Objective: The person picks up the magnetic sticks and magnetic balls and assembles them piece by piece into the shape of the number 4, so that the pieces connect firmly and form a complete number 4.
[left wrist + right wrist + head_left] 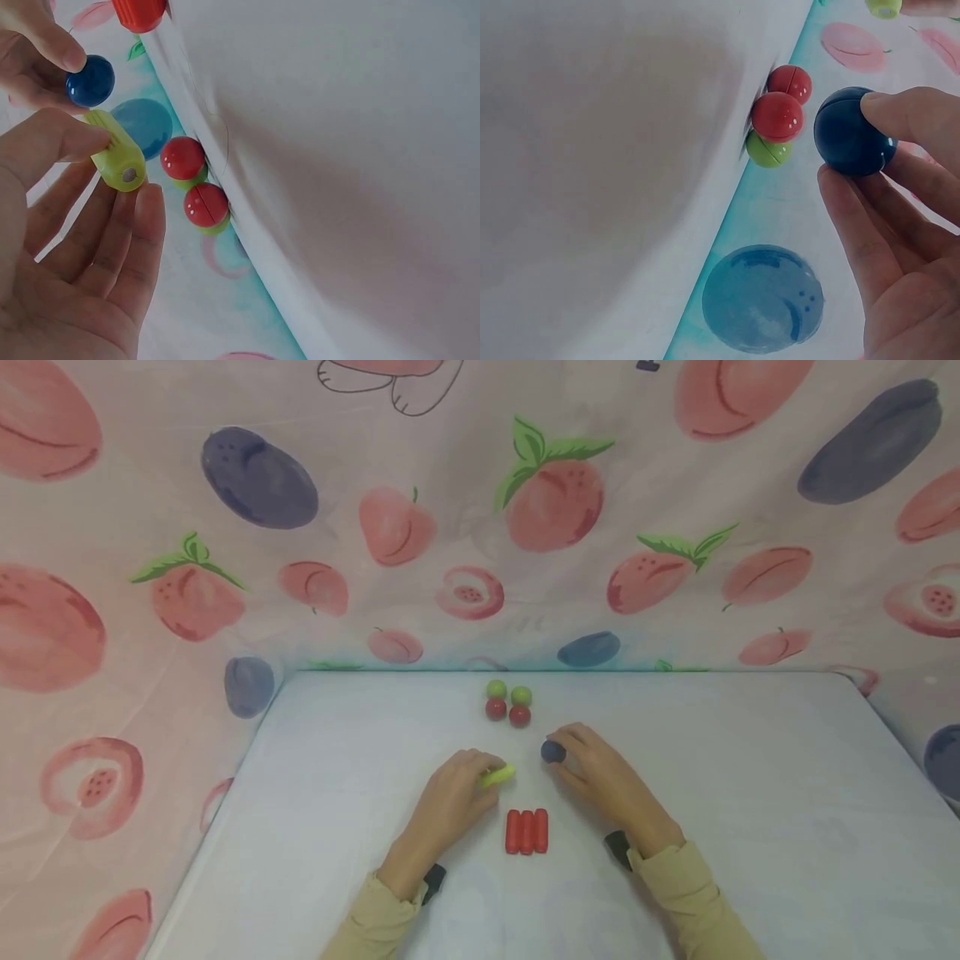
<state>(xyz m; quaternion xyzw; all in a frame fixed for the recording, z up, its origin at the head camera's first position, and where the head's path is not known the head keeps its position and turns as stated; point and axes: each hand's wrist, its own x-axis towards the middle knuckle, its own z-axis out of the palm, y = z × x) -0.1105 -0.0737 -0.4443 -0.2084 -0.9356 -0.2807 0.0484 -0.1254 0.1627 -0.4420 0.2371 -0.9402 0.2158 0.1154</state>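
My left hand (454, 795) pinches a yellow-green ridged rod (120, 154) between thumb and fingers; a round grey spot shows on the rod's end. To its right, my right hand (606, 777) holds a dark blue ball (853, 132) between thumb and fingertips. The rod and the ball are apart, both just over the white table (360, 727). Beyond the hands, two red balls (496, 708) and two green balls (497, 689) sit together in a block. Nearer the front, three red rods (527, 832) lie side by side between the forearms.
A cloth printed with peaches and plums (551, 506) hangs behind the table and at its sides. The table's back edge (675, 672) runs just beyond the balls. Dark straps (619, 850) sit at both wrists, below beige sleeves (693, 893).
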